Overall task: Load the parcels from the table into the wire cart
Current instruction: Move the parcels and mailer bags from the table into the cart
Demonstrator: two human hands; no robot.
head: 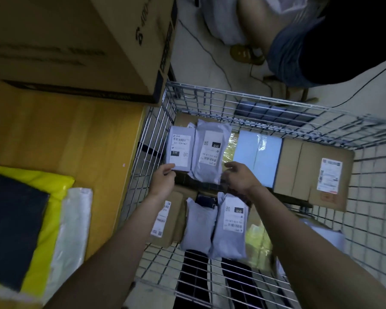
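Observation:
Both my arms reach down into the wire cart [236, 97]. My left hand [163, 180] pinches the near edge of a small grey parcel [179, 148] with a label marked 231, at the cart's far left. My right hand [239, 177] has its fingers on the near edge of a grey mailer bag [210, 150] beside it. More grey mailers [230, 226] and a labelled brown box [165, 219] lie nearer me in the cart. On the wooden table [76, 134] at left lie a yellow bag [51, 215], a dark flat parcel [11, 226] and a white mailer [74, 219].
A big cardboard box [76, 41] stands on the table's far end, against the cart's corner. In the cart a pale blue box [257, 157] and a brown carton [310, 172] lie at right. Another person's legs [276, 34] are beyond the cart, with cables on the floor.

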